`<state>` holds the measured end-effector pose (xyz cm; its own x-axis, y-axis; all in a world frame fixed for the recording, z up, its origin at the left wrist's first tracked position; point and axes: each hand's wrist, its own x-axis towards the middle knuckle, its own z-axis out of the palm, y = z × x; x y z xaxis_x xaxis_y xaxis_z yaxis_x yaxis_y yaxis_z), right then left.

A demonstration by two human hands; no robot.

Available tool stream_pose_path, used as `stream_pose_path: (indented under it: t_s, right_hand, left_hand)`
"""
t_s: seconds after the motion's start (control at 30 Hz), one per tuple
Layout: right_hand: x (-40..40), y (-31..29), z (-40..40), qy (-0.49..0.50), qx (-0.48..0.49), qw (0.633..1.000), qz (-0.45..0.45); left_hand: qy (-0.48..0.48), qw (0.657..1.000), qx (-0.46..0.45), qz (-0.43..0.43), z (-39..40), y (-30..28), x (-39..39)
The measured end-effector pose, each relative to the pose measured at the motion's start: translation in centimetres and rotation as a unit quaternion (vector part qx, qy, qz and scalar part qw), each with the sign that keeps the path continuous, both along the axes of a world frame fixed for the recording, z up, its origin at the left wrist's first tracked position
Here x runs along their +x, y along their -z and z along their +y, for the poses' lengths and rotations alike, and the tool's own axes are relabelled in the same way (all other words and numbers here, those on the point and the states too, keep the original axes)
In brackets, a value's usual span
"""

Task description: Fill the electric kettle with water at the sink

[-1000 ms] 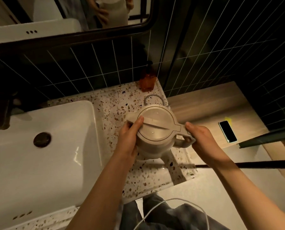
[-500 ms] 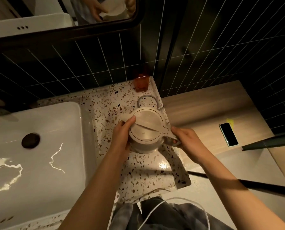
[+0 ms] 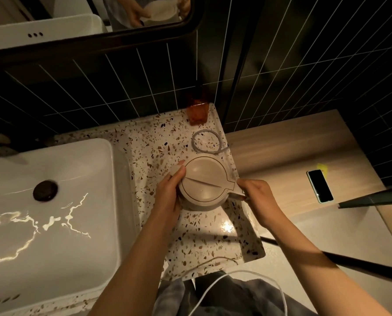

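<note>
The kettle point(image 3: 204, 183), cream-coloured with its lid shut, was seen standing upright on the speckled counter point(image 3: 167, 142), to the right of the sink point(image 3: 53, 201) and apart from it. The left hand point(image 3: 167, 197) was wrapped against the kettle's left side, thumb laid up near the spout, fingers curled round the body. The right hand point(image 3: 256, 197) was closed on the handle at the kettle's right, the fingers folded over it. Both grips were firm on the kettle; whether it was lifted clear of the counter could not be told from this angle. The sink was seen white and square, its dark drain point(image 3: 45, 190) near the back, with bright ripples of light thrown across the basin floor. A loop of grey cord point(image 3: 205, 142) was lying on the counter just behind the kettle, and an orange bottle point(image 3: 197, 112) was set in the far corner against the dark tiled wall point(image 3: 122, 87). A phone point(image 3: 320, 185) was lying face up on the wooden shelf point(image 3: 281, 144) to the right, well apart from the hands. A white cable point(image 3: 213, 290) was draped across the lap at the bottom edge. The hands and kettle were caught in the mirror point(image 3: 145, 12) above.
</note>
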<state>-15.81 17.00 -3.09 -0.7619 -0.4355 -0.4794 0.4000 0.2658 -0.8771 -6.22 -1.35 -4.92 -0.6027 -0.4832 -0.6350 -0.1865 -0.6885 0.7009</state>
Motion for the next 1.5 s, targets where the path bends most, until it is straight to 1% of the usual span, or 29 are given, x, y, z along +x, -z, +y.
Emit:
stream_pose_path:
  t_s: [0.23,0.37,0.5,0.67,0.8,0.9,1.03,1.13,1.27,1.47,1.5]
  right_hand:
    - [-0.1,2.1,0.4,0.037,-0.048,0.998,0.007]
    - [-0.1,1.8,0.0,0.057,-0.062,0.996,0.021]
    - [-1.1,2.1,0.2,0.056,-0.034,0.998,0.018]
    - [-1.6,3.1,0.7,0.081,-0.043,0.996,-0.014]
    - [-2.2,2.4,-0.1,0.099,-0.017,0.994,-0.034]
    - [-3.0,2.0,-0.8,0.086,0.017,0.996,-0.01]
    - [-4.0,1.6,-1.2,0.09,0.03,0.995,-0.011]
    - [-4.4,1.7,-1.5,0.097,0.046,0.994,0.009]
    - [-4.5,1.6,-1.8,0.121,0.069,0.99,0.017]
    - [-4.1,1.3,-1.7,0.135,0.087,0.987,0.017]
    - [-3.9,1.2,-1.5,0.126,0.09,0.988,0.023]
  left_hand:
    - [0.029,1.0,0.0,0.008,-0.5,0.4,-0.9]
    - [0.033,0.999,0.002,0.006,-0.9,0.6,-1.7]
    - [0.022,1.0,0.014,-0.004,-0.8,0.5,-2.5]
    - [0.041,0.999,-0.003,-0.017,-0.3,0.5,-3.1]
    - [0.044,0.999,-0.014,-0.024,-0.3,0.6,-2.5]
    - [0.047,0.999,-0.017,-0.02,-0.3,0.9,-1.7]
    - [0.04,0.998,-0.03,-0.032,0.5,0.4,-1.1]
    - [0.035,0.998,-0.043,-0.034,1.0,0.2,-0.9]
    - [0.028,0.997,-0.061,-0.042,1.1,0.1,-0.7]
    - [0.023,0.994,-0.084,-0.06,1.7,-0.7,-0.7]
    - [0.022,0.994,-0.087,-0.06,1.8,-0.8,-0.6]
